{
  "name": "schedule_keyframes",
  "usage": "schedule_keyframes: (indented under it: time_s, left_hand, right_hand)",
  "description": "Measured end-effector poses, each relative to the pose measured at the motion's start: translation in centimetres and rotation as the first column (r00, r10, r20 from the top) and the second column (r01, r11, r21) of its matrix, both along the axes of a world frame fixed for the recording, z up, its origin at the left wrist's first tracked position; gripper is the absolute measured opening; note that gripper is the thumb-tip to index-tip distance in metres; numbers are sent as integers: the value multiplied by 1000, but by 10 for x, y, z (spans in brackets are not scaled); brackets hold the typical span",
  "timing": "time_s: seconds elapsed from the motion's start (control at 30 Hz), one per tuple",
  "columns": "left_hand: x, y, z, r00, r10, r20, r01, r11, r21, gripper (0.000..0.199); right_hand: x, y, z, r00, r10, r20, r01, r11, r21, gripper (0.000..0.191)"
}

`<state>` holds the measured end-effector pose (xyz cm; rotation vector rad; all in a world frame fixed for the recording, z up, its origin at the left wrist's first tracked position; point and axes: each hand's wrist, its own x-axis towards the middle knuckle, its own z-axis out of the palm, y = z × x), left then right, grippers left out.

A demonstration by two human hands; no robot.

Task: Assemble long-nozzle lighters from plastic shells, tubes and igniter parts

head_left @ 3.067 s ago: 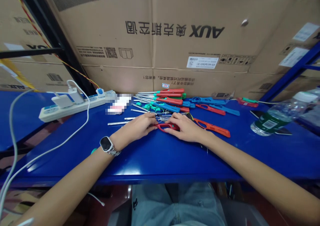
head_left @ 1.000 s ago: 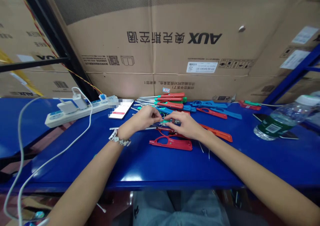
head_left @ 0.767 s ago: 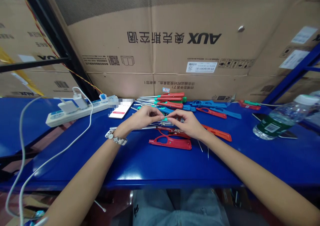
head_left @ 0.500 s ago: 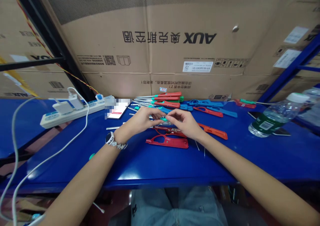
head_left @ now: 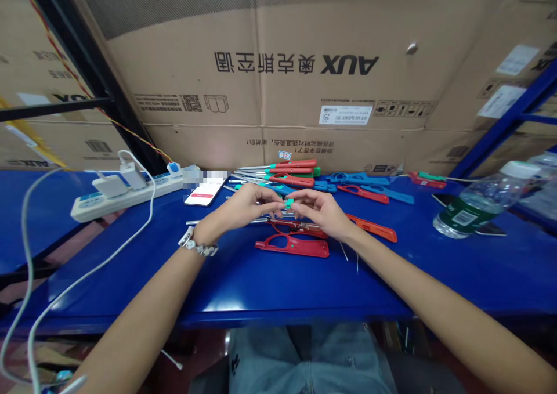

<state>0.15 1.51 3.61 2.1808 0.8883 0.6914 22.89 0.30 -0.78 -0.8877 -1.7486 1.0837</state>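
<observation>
My left hand [head_left: 251,206] and my right hand [head_left: 321,209] meet over the middle of the table. Their fingertips pinch a small green plastic piece [head_left: 289,203] from both sides; its exact shape is partly covered by the fingers. Just below lies an opened red long-nosed lighter [head_left: 300,227], its metal tube pointing left and some inner parts showing. Nearer to me rests a loose red lighter shell half [head_left: 304,248]. An orange shell half [head_left: 375,229] lies right of my right hand.
Behind my hands is a pile of long-nosed lighters [head_left: 296,179], with blue shell halves [head_left: 361,179] to its right. A phone [head_left: 206,188] and a power strip [head_left: 126,199] with cables lie left. A water bottle [head_left: 470,211] stands right. Cardboard [head_left: 278,104] walls the back.
The green piece has turned and shows more between my fingertips. My left wrist has rotated slightly. A green bit beside my left forearm is no longer visible.
</observation>
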Motion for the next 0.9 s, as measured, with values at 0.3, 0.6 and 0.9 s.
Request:
schedule_keyframes:
  time_s: [0.3, 0.6, 0.9]
  left_hand:
    - [0, 0, -3, 997, 15, 73, -18, 999, 50, 22]
    - [-2, 2, -3, 984, 29, -176, 43, 919, 391, 15]
    - [-2, 6, -13, 943, 6, -334, 92, 957, 276, 15]
  right_hand:
    - [-4, -8, 7, 997, -65, 48, 62, 996, 63, 32]
    - [-5, -10, 4, 959, -129, 253, 111, 990, 84, 46]
    - [23, -12, -5, 631, -314, 710, -131, 858, 496, 28]
